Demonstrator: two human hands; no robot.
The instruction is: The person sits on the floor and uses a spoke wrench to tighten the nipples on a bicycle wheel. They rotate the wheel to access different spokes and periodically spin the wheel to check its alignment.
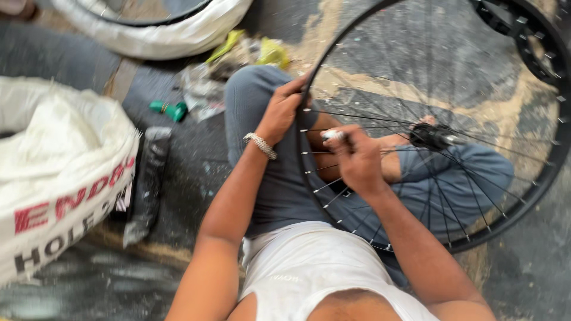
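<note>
A black spoked bicycle wheel [538, 178] rests across my lap, its hub [433, 137] over my right knee. My left hand [281, 112] grips the rim on its left side, with a beaded bracelet on the wrist. My right hand [357, 159] sits inside the wheel among the spokes, closed on a small light-handled tool [331, 135] whose tip points at the rim near my left hand. I sit on the ground in grey trousers and a white vest.
A large white printed sack [59, 172] stands at the left. Beside it lies a black folded tube [148, 178]. A green cap-like piece [169, 109], crumpled plastic and yellow wrappers [270, 52] litter the ground ahead. A white tyre [160, 35] lies at the top.
</note>
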